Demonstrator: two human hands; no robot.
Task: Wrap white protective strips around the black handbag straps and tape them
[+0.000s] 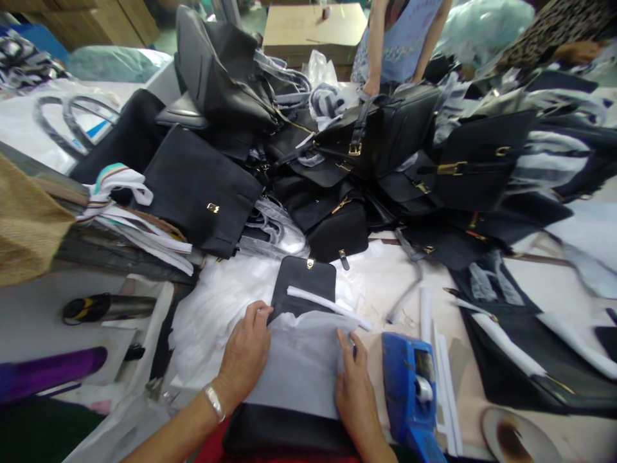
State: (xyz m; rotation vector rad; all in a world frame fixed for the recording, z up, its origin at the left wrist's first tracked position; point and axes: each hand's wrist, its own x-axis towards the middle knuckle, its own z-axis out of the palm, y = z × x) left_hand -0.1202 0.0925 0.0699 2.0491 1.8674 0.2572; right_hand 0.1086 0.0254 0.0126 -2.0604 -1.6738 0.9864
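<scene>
Black bag (289, 429), smooth, lies at six o'clock, gold clasp (310, 263) twelve-ward — translucent white sheet (296, 370) across middle. Left hand (245, 354) at sheet's ten o'clock, right hand (355, 386) at three; both half-curled — cannot tell if gripping.

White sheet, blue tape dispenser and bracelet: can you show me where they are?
White sheet (296, 368): head view, its middle.
Blue tape dispenser (400, 382): head view, its blue side.
Bracelet (214, 403): head view, its band.

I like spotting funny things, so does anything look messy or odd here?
Yes: the pale round dish at the bottom right has a dark brown patch, perhaps a stain. Farther back, black bags lie jumbled, tilted different ways.
</scene>
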